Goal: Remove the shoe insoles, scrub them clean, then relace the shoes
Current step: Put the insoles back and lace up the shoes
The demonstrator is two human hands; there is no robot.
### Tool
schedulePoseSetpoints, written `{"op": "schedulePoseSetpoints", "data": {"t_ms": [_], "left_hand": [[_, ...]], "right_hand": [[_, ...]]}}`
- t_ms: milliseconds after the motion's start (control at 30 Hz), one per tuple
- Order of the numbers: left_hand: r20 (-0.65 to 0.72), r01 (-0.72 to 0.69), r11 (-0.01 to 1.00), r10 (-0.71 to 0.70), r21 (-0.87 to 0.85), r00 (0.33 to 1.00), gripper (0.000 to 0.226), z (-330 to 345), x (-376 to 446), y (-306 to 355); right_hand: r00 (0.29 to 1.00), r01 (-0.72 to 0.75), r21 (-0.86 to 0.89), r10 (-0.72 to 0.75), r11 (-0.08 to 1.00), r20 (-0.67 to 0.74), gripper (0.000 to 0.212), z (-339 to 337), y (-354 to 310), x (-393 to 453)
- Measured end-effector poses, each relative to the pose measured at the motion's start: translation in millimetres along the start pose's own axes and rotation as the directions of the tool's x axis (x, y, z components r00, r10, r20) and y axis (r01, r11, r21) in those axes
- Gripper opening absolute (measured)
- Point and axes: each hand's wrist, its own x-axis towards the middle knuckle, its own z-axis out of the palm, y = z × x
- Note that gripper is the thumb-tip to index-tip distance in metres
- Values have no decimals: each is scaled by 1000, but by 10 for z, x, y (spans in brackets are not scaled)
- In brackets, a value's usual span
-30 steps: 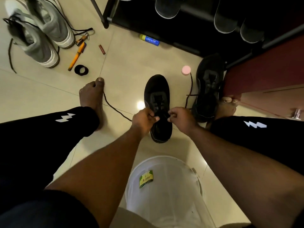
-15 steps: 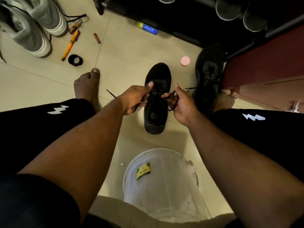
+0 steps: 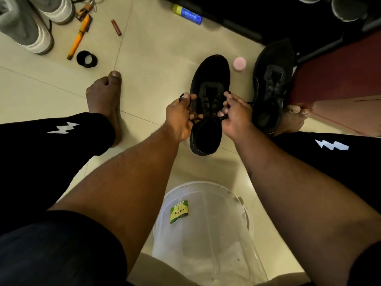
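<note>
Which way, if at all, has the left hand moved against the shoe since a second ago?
Yes. Judged against the black shoe, the left hand has shifted from over its opening out to its left edge and slightly toeward, gripping the lace.

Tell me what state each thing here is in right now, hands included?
Left hand: fingers pinch a loop of the lace.
Right hand: fingers pinch the other lace end.
Middle black shoe: flat on the floor, lace being tied.
Second black shoe: on the floor, laced, untouched.
Clear bucket: upright, open.
Grey shoes: on the floor, laces loose.
Orange pen: lying flat.
</note>
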Motion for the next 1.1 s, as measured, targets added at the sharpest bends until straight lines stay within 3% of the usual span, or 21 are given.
{"op": "schedulePoseSetpoints", "data": {"t_ms": [100, 233, 367, 467, 567, 600, 700, 833, 1000, 1100], "left_hand": [[-68, 16, 1000, -14, 18, 998, 33, 9, 36, -22], [-36, 107, 992, -110, -69, 993, 34, -38, 83, 23], [22, -6, 992, 3, 127, 1000, 30, -65, 108, -2], [113, -48, 976, 24, 213, 993, 27, -61, 93, -38], [237, -75, 934, -11, 349, 972, 24, -96, 93, -10], [268, -126, 902, 12, 413, 963, 20, -110, 103, -5], [368, -281, 771, 65, 572, 928, 19, -152, 124, 13], [437, -372, 652, 68, 661, 897, 28, -157, 132, 42], [436, -378, 672, 91, 636, 895, 24, -127, 166, 34], [387, -254, 823, 46, 508, 921, 7, -132, 159, 19]], "right_hand": [[991, 62, -188, -38, 980, 125, 22, -1, 41, -2], [916, 175, -414, 7, 893, 402, 36, 0, -13, -82], [840, 297, -468, 5, 832, 543, 26, -21, -148, -95], [786, 332, -544, 92, 771, 611, 35, -47, -223, -53], [761, 295, -652, 241, 699, 603, 76, -131, -335, 63], [759, 261, -683, 292, 682, 582, 80, -157, -364, 101], [762, 209, -751, 377, 627, 526, 50, -201, -427, 141], [799, 229, -755, 324, 615, 506, 19, -228, -432, 109], [850, 232, -672, 188, 703, 491, 16, -251, -332, 37], [900, 204, -627, 108, 751, 423, 26, -269, -252, 18]]}}
